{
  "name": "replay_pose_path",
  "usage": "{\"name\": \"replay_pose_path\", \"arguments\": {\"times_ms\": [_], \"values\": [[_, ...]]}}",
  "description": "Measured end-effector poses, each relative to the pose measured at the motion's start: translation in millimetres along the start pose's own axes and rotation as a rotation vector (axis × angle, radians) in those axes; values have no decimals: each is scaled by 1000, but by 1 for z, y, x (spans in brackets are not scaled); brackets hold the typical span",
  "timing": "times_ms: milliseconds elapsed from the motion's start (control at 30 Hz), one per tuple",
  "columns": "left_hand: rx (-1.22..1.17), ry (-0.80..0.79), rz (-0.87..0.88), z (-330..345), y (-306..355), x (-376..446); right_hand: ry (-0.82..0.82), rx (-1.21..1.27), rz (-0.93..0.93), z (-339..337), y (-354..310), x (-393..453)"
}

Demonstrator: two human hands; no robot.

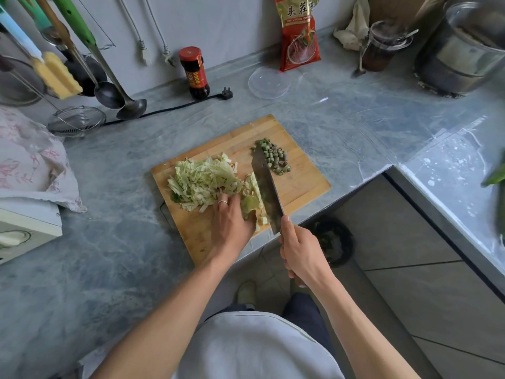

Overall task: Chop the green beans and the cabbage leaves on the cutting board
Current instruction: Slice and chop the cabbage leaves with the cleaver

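Two hands work at the near edge of the cutting board (297,184): right hand (302,254) wrapped around the cleaver (266,187) handle, blade running toward 12 o'clock; left hand (232,222) pressing flat on uncut cabbage leaves (250,205). Shredded cabbage (203,180) is heaped at 10 o'clock. Chopped green beans (274,157) lie at 1 o'clock, touching the blade. The board sits on the grey worktop (109,214).

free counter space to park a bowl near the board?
Bare grey marbled counter left of the wooden cutting board, short of the floral cloth. Also bare behind the board, between it and the clear plastic lid. Crowded: ladles and wire strainer back left; the board's near corner overhangs the edge.
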State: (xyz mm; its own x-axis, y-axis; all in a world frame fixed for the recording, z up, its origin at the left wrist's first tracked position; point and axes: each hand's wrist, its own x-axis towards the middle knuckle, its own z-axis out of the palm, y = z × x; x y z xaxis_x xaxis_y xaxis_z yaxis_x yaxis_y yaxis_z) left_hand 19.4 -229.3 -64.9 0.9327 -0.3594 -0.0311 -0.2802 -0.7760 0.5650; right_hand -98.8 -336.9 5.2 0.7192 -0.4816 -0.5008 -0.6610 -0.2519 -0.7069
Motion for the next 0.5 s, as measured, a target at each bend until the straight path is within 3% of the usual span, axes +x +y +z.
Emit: {"name": "replay_pose_path", "arguments": {"times_ms": [233, 300, 500], "values": [[-93, -39, 169, -11, -4, 5, -19, 23, -25, -19, 4, 6], [-6, -170, 240, -18, 5, 25, -11, 36, -14, -24, 7, 7], [544, -638, 462, -20, 43, 105, 23, 105, 14, -44, 17, 9]]}}
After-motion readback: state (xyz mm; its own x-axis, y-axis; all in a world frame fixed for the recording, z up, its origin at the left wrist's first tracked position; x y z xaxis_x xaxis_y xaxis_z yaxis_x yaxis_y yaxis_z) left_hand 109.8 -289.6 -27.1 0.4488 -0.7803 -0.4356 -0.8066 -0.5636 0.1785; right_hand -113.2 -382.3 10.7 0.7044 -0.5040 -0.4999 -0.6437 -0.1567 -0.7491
